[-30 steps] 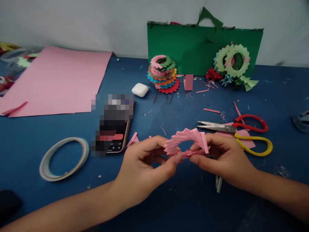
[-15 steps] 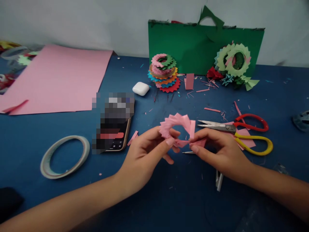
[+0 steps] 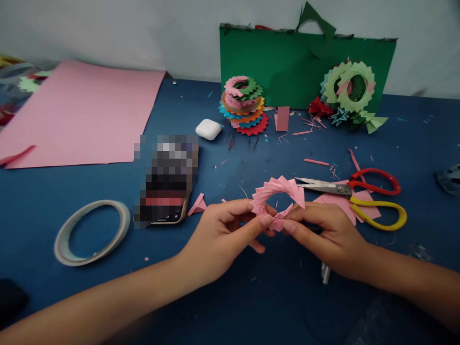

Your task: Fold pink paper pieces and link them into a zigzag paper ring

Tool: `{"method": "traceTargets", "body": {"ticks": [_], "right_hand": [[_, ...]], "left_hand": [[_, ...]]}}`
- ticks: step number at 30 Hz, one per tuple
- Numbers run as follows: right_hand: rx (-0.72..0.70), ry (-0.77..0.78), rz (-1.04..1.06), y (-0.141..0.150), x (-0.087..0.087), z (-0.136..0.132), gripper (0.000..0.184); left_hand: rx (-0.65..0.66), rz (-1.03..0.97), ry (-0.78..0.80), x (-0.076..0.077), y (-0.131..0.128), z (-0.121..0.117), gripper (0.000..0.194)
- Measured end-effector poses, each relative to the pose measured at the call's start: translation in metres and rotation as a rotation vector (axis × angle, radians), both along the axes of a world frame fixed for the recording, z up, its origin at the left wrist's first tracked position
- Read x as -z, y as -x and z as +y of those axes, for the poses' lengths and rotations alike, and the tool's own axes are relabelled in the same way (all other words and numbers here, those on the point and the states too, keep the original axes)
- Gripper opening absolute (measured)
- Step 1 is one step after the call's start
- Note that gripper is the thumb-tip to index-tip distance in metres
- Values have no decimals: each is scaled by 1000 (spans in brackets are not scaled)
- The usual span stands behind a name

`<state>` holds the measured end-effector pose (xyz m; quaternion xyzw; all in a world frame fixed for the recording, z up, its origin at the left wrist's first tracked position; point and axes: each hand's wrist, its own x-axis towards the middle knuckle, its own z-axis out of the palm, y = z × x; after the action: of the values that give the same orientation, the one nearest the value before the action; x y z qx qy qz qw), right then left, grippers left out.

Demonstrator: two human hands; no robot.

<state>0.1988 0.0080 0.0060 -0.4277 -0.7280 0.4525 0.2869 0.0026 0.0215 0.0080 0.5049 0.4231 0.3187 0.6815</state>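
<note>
A ring of folded pink paper point(image 3: 275, 191) with a toothed outer edge is held above the blue table between both hands. My left hand point(image 3: 230, 230) pinches its lower left part between thumb and fingers. At the lower right of the ring, my right hand point(image 3: 323, 232) has thumb and forefinger closed on the paper. The two thumb tips nearly meet. Just behind my right hand lie open scissors point(image 3: 345, 190) with one red and one yellow handle, on top of pink paper pieces point(image 3: 334, 203).
On the left are a phone point(image 3: 168, 182), a roll of tape point(image 3: 124, 225) and a large pink sheet point(image 3: 89, 115). A white earbud case point(image 3: 208, 129) sits near stacked paper rings point(image 3: 247, 108). Light green rings point(image 3: 372, 81) lean on a green board point(image 3: 280, 57). Paper scraps lie around.
The pink ring and my left hand have shifted a little to the right. The ring has turned, and its loose end on the right now tilts outward. My right thumb has come closer to my left thumb.
</note>
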Motion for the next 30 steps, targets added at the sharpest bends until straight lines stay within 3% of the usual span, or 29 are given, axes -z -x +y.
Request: {"method": "traceTargets", "body": {"ticks": [9,19,23,27,30], "right_hand": [[-60,-55,5,-2,2,3,21],[-26,43,86,-2,1,6,23],[41,-5,42,-1,3,4,14],[78,-180,-1,1,2,1,10],[33,-189,-46,1,0,0,11]], "left_hand": [[-15,7,20,0,-1,-1,13],[85,-106,113,0,3,3,21],[45,-33,-6,0,1,1,8],[71,118,-205,3,3,-3,15],[103,201,-422,3,5,-5,19]]}}
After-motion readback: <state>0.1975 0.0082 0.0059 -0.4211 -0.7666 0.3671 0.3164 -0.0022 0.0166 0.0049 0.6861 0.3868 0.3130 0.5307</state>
